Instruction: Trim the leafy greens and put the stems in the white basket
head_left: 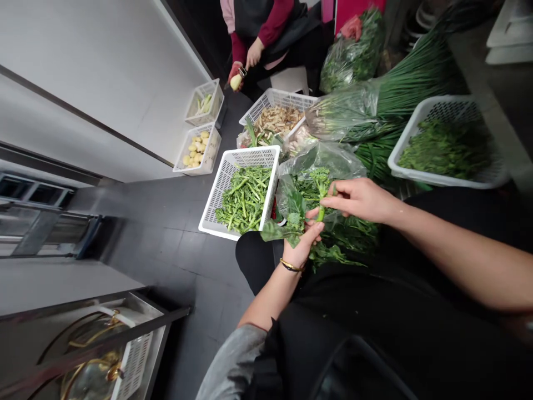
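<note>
My left hand (303, 243), with a bracelet at the wrist, is closed around leafy broccolini (295, 221). An upright broccolini stalk (321, 180) with a green head rises between both hands. The fingers of my right hand (361, 199) pinch this stalk from the right side, just below its head. Under my hands lies an open clear plastic bag (325, 155) with more leafy greens (347, 236) spilling from it. Left of the bag stands a white basket (211, 214) holding many trimmed green stems (245, 197).
Potatoes (197, 149) fill a small basket by the wall. Further back are a basket of brown pieces (278, 119), bagged long green stalks (350, 108) and a basket of herbs (447, 147). Opposite, a person's hand (255, 53) holds a peeler at a pale vegetable (236, 82).
</note>
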Tool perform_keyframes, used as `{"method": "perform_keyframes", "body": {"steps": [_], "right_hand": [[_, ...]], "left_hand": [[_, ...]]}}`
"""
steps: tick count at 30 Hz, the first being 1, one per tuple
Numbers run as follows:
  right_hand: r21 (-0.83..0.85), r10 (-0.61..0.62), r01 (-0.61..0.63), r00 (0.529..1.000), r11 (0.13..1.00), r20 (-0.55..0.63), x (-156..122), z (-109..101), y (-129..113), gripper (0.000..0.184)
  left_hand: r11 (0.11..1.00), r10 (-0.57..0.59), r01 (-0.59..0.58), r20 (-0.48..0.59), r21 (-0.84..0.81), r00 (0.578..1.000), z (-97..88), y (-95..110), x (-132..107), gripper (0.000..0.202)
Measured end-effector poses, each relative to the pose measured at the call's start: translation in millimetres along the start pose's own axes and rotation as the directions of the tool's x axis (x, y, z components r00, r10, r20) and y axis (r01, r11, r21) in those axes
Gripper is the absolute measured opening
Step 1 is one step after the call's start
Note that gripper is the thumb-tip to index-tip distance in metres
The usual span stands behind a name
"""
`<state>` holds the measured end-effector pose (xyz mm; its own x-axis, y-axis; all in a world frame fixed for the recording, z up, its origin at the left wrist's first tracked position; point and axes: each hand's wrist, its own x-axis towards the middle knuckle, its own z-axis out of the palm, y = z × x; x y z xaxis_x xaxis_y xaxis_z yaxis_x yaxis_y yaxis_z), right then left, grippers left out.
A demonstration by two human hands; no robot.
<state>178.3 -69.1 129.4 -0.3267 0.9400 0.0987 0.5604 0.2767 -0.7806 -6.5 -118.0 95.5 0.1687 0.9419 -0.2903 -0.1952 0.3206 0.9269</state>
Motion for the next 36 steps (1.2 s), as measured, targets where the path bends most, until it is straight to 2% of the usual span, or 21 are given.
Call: {"method": "perform_keyframes", "body": {"steps": [1, 3, 5, 7, 9, 11, 13, 16, 18, 20, 22, 24, 25, 26, 27, 28, 30, 31, 33, 34, 36], "right_hand": [[-0.029, -0.026, 0.026, 0.999, 0.999, -0.024, 5.3, 0.0, -0.8, 0.038], [-0.148, -0.157, 0.142, 0.983, 0.979, -0.097, 7.9, 6.9, -4.4, 0.037], [-0.278, -0.343, 0.301, 0.932, 0.912, -0.115, -2.0, 19.1, -6.0, 0.035], [-0.321, -0.482, 0.448, 0.876, 0.834, -0.031, -20.8, 29.7, 0.3, 0.035], [-0.268, -0.480, 0.485, 0.873, 0.833, 0.090, -40.0, 33.5, 15.7, 0.035], [-0.185, -0.343, 0.375, 0.921, 0.908, 0.184, -50.9, 30.1, 33.9, 0.035], [-0.081, -0.164, 0.185, 0.961, 0.979, 0.222, -48.3, 22.5, 44.5, 0.036], [0.173, 0.000, -0.031, 0.984, 0.984, 0.178, -22.2, 11.4, 35.0, 0.032], [0.297, 0.012, -0.052, 0.991, 0.953, 0.135, -0.1, 8.2, 17.9, 0.030], [0.242, -0.042, 0.031, 0.998, 0.970, 0.043, 14.4, 10.4, 1.2, 0.029], [0.032, -0.206, 0.208, 0.977, 0.978, -0.063, 14.7, 17.3, -10.4, 0.029], [-0.129, -0.459, 0.453, 0.888, 0.882, -0.023, 2.8, 25.3, -15.6, 0.028], [-0.143, -0.558, 0.557, 0.829, 0.818, 0.038, -4.8, 28.0, -15.8, 0.027], [-0.126, -0.606, 0.611, 0.791, 0.781, 0.084, -11.4, 29.1, -14.5, 0.027], [-0.101, -0.595, 0.602, 0.798, 0.792, 0.093, -15.7, 28.5, -12.1, 0.028], [-0.078, -0.523, 0.527, 0.850, 0.846, 0.061, -16.9, 26.2, -8.8, 0.030], [-0.007, -0.235, 0.235, 0.970, 0.972, -0.058, -9.6, 18.7, -1.8, 0.033], [0.047, -0.081, 0.086, 0.992, 0.995, -0.096, -2.5, 14.9, 1.1, 0.035], [0.173, 0.116, -0.100, 0.990, 0.980, -0.085, 12.9, 11.4, 4.0, 0.037], [0.253, 0.156, -0.138, 0.986, 0.958, -0.055, 19.0, 12.6, 3.9, 0.038], [0.445, 0.159, -0.145, 0.987, 0.884, 0.006, 24.3, 20.4, 1.8, 0.038]], "left_hand": [[1.000, -0.005, 0.005, -0.008, -0.003, 1.000, 0.9, -0.6, -0.5, 0.045], [0.994, -0.063, 0.063, 0.005, -0.086, 0.998, 2.3, -1.3, -0.6, 0.048], [0.966, -0.137, 0.140, 0.027, -0.219, 0.990, 0.6, -0.4, 1.6, 0.052], [0.944, -0.161, 0.151, -0.007, -0.293, 0.987, -7.4, 4.3, 6.9, 0.054], [0.959, -0.117, 0.085, -0.104, -0.270, 0.988, -21.4, 13.2, 13.8, 0.054], [0.982, -0.043, 0.007, -0.189, -0.189, 0.981, -35.6, 23.6, 18.8, 0.052], [0.993, 0.020, -0.043, -0.199, -0.108, 0.980, -42.7, 31.1, 18.9, 0.048], [0.998, 0.052, -0.057, -0.136, -0.031, 0.989, -34.0, 31.6, 9.8, 0.044], [0.999, 0.051, -0.050, -0.112, 0.005, 0.992, -21.5, 26.6, 1.8, 0.044], [0.999, 0.037, -0.035, -0.104, 0.027, 0.994, -11.4, 20.9, -2.9, 0.045], [1.000, -0.024, 0.023, -0.079, -0.017, 0.997, -6.9, 16.4, -2.7, 0.048], [0.989, -0.097, 0.089, -0.059, -0.119, 0.994, -7.3, 13.7, 0.7, 0.050], [0.981, -0.116, 0.106, -0.058, -0.161, 0.992, -8.2, 12.9, 2.4, 0.051], [0.979, -0.115, 0.101, -0.069, -0.178, 0.991, -8.9, 12.4, 3.5, 0.051], [0.983, -0.096, 0.081, -0.087, -0.165, 0.992, -9.0, 11.9, 3.8, 0.050], [0.991, -0.064, 0.051, -0.107, -0.125, 0.992, -8.2, 11.6, 3.2, 0.048], [1.000, 0.023, -0.025, -0.132, -0.010, 0.991, -4.6, 10.7, 0.1, 0.043], [0.998, 0.063, -0.058, -0.140, 0.040, 0.988, -2.2, 10.1, -1.9, 0.040], [0.992, 0.110, -0.098, -0.156, 0.081, 0.982, 1.7, 8.4, -5.1, 0.036], [0.993, 0.108, -0.099, -0.161, 0.064, 0.981, 2.9, 7.5, -6.1, 0.036], [0.998, 0.031, -0.038, -0.120, -0.051, 0.992, 3.3, 5.9, -7.3, 0.039]]}}
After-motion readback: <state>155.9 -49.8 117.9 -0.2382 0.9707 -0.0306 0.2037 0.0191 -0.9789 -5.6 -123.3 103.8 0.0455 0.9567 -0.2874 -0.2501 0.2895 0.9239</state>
